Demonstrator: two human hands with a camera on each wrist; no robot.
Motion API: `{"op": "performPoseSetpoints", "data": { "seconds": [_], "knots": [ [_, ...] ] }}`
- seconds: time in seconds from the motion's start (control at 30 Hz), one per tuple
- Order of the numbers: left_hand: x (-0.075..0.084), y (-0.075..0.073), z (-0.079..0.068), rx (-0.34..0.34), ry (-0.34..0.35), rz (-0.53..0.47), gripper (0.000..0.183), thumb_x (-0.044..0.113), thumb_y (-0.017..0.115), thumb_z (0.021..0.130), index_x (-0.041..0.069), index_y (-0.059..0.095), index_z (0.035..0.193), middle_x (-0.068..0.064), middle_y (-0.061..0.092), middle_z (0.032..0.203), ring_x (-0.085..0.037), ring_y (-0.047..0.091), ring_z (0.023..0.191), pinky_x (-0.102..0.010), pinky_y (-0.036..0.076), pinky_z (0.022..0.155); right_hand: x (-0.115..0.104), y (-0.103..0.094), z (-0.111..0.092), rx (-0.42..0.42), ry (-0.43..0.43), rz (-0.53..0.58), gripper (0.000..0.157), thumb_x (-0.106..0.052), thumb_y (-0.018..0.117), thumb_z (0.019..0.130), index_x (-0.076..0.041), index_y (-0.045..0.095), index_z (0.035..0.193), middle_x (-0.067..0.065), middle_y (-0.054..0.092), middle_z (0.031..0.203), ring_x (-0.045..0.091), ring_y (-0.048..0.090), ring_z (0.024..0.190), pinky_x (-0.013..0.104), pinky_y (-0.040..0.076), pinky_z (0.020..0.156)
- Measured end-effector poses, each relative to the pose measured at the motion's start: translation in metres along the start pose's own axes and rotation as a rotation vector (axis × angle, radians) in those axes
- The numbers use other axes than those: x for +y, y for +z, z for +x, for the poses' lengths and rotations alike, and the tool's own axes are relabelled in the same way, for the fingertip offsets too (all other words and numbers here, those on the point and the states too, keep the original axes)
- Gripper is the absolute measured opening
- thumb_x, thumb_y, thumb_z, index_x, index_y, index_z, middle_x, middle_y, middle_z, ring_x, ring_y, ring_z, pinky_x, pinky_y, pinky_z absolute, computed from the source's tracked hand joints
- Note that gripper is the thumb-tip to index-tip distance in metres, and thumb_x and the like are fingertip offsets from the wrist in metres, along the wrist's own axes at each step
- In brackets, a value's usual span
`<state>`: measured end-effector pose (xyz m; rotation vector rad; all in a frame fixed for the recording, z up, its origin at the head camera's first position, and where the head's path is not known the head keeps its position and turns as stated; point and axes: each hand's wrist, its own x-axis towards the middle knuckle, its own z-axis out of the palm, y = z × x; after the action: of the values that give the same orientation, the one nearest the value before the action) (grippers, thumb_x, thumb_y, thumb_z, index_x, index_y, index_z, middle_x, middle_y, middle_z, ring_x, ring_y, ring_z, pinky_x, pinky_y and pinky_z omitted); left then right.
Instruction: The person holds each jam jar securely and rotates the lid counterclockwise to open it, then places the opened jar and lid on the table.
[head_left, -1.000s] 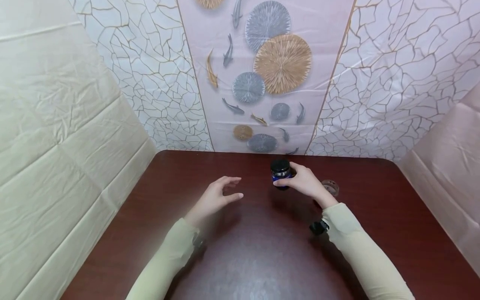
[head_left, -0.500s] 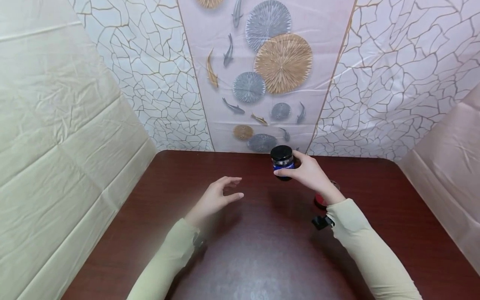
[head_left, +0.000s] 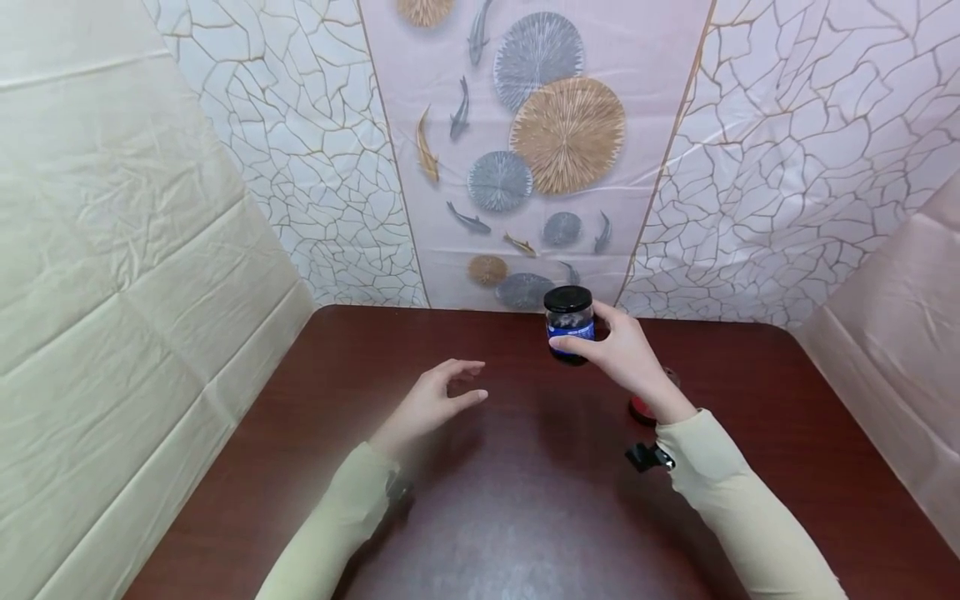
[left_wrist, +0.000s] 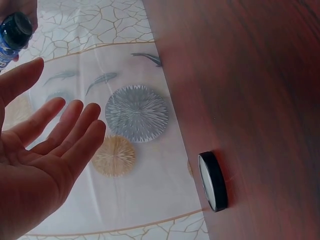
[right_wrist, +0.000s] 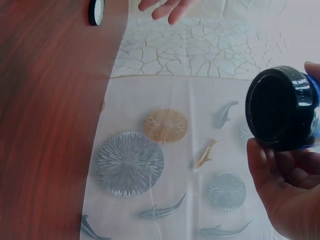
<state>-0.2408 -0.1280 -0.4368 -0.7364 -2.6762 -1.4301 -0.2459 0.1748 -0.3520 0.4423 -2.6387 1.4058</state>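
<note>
My right hand [head_left: 622,350] grips a jar [head_left: 570,332] with a black lid and a blue label, thumb in front and fingers behind. The jar is upright, raised above the dark red-brown table [head_left: 510,500] near its far edge. In the right wrist view, the black end of the jar [right_wrist: 280,109] faces the camera. My left hand [head_left: 437,400] hovers left of the jar, fingers loosely bent and thumb apart, nothing between them. The left wrist view shows this hand's palm [left_wrist: 35,185], with the jar [left_wrist: 14,34] at the top left corner.
A red round thing [head_left: 642,409] lies partly hidden by my right wrist, with a brown thing [head_left: 670,377] just behind it. Both wrist views show a black-rimmed disc with a pale face [left_wrist: 212,181] on the table. A patterned cloth [head_left: 495,242] hangs behind the table.
My right hand has raised the jar off the table, slightly to the right. More of its blue label shows now, and the red thing by the wrist has come into sight. My left hand has barely moved.
</note>
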Motion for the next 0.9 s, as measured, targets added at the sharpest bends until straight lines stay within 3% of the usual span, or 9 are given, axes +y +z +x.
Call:
{"op": "performPoseSetpoints", "data": {
  "seconds": [0.13,0.3,0.47,0.63,0.9],
  "knots": [
    [0.002,0.001,0.0,-0.013,0.017,-0.014,0.045,0.026,0.075,0.093,0.011,0.064,0.134,-0.006,0.065,0.127,-0.031,0.063,0.116,-0.053,0.046,0.102,-0.001,0.002,-0.006,0.007,0.005,0.004,0.065,-0.049,0.082,0.082,-0.016,0.061,0.134,0.008,0.068,0.116,0.024,0.063,0.1,0.042,0.053,0.082],
    [0.007,0.0,0.002,-0.018,0.043,0.022,0.044,0.03,0.075,0.093,0.014,0.065,0.133,0.001,0.066,0.126,-0.024,0.064,0.113,-0.05,0.047,0.102,-0.001,0.005,-0.01,0.003,-0.037,0.002,0.062,-0.043,0.085,0.08,-0.015,0.062,0.13,0.007,0.069,0.114,0.022,0.066,0.096,0.04,0.054,0.08],
    [0.018,-0.006,0.004,-0.048,0.088,0.039,0.06,0.039,0.073,0.094,0.021,0.052,0.147,0.003,0.065,0.126,-0.02,0.064,0.115,-0.042,0.051,0.099,-0.002,0.007,-0.016,-0.028,-0.081,0.003,0.054,-0.038,0.085,0.081,-0.013,0.065,0.125,0.006,0.07,0.108,0.02,0.068,0.09,0.037,0.055,0.076],
    [0.036,-0.015,0.002,-0.05,0.167,0.077,0.067,0.046,0.073,0.091,0.027,0.048,0.15,0.008,0.059,0.133,-0.016,0.06,0.12,-0.034,0.053,0.094,-0.002,0.01,-0.022,-0.079,-0.108,0.017,0.053,-0.035,0.085,0.081,-0.013,0.065,0.126,0.005,0.07,0.108,0.02,0.068,0.089,0.039,0.055,0.076],
    [0.053,-0.023,0.001,-0.041,0.31,0.18,0.063,0.05,0.07,0.092,0.029,0.05,0.147,0.013,0.053,0.138,-0.004,0.051,0.126,-0.03,0.046,0.103,0.002,0.015,-0.03,-0.138,-0.18,-0.006,0.05,-0.034,0.086,0.081,-0.014,0.065,0.122,0.001,0.069,0.108,0.018,0.065,0.093,0.042,0.055,0.081]
  ]
}}
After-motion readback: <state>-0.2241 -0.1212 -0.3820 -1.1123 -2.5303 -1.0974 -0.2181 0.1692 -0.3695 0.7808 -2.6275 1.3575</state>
